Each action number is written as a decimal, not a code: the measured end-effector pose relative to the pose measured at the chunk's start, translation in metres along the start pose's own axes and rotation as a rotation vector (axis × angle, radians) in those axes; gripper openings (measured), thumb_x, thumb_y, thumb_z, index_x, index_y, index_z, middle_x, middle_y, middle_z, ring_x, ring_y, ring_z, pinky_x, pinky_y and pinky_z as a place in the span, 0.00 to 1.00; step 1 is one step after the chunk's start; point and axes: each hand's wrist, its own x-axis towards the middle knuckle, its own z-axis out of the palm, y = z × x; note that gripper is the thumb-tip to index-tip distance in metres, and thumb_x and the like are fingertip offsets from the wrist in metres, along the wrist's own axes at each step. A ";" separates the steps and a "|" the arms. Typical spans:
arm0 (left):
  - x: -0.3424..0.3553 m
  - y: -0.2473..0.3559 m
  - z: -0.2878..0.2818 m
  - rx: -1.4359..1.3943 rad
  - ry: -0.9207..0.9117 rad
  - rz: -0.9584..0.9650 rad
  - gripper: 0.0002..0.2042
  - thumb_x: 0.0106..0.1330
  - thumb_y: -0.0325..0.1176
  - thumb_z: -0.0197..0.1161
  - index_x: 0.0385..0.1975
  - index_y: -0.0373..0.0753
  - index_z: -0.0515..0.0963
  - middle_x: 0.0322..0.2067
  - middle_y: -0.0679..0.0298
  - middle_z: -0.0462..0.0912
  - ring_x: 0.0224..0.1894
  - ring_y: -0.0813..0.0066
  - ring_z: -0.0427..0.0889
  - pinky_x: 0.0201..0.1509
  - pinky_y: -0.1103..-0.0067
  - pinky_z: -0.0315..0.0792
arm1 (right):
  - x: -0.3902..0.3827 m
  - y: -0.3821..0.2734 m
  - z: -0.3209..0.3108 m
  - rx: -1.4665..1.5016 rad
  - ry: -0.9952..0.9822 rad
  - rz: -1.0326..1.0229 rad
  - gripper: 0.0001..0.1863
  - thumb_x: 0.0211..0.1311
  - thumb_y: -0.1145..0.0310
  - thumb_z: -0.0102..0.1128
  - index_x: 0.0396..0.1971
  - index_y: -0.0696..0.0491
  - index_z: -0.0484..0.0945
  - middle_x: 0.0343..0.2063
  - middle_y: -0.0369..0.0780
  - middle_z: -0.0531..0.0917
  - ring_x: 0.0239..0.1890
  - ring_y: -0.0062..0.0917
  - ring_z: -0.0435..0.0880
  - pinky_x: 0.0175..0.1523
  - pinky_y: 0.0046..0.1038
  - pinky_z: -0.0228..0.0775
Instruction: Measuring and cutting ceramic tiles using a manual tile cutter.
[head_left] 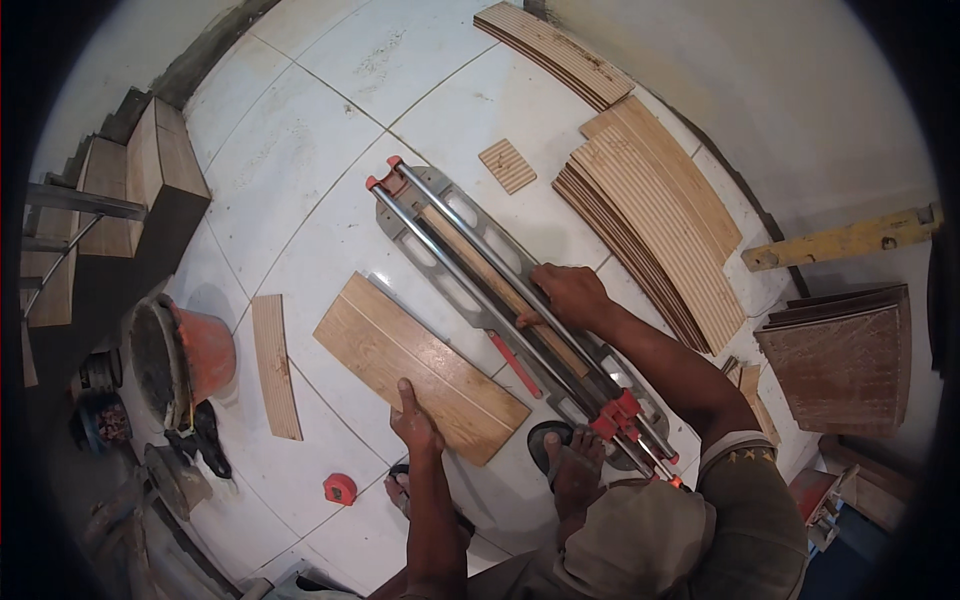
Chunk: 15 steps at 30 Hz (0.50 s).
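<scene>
My left hand (415, 425) grips the near edge of a wood-look tile (420, 365), thumb on its top face. The tile lies to the left of a manual tile cutter (455, 298) with two metal rails and a red sliding head (617, 412) at its near end. A narrow tile strip (562, 350) lies lengthwise in the cutter under the rails. My right hand (572, 295) reaches over the right rail, its fingers closed on the strip's edge. A red pen-like marker (515, 363) rests between tile and cutter.
Stacked tiles (650, 240) run along the right wall, near a yellow spirit level (840, 238) and brown tiles (835, 360). A small offcut (507, 166) lies beyond the cutter. Leftward are a ribbed strip (275, 365), an orange bucket (205, 345), a red tape measure (340, 489) and tiled steps (165, 165).
</scene>
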 end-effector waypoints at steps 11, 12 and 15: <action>0.003 0.004 0.011 0.155 0.088 -0.039 0.24 0.76 0.42 0.66 0.58 0.29 0.72 0.52 0.55 0.82 0.51 0.65 0.83 0.60 0.69 0.78 | -0.080 0.042 0.012 -0.016 0.461 0.124 0.07 0.63 0.64 0.67 0.32 0.51 0.80 0.28 0.41 0.81 0.29 0.39 0.85 0.33 0.40 0.78; 0.003 0.003 0.012 0.162 0.077 -0.046 0.24 0.76 0.42 0.66 0.58 0.29 0.72 0.52 0.55 0.82 0.51 0.65 0.83 0.60 0.69 0.78 | -0.092 0.051 0.016 -0.091 0.482 0.164 0.06 0.63 0.65 0.67 0.33 0.51 0.81 0.28 0.40 0.81 0.29 0.37 0.85 0.32 0.40 0.78; 0.003 0.005 0.012 0.146 0.030 -0.065 0.25 0.76 0.44 0.65 0.60 0.28 0.71 0.53 0.54 0.82 0.51 0.64 0.84 0.59 0.68 0.78 | -0.114 0.060 0.015 -0.254 0.488 0.180 0.08 0.64 0.64 0.68 0.37 0.51 0.81 0.30 0.39 0.81 0.31 0.35 0.85 0.32 0.39 0.78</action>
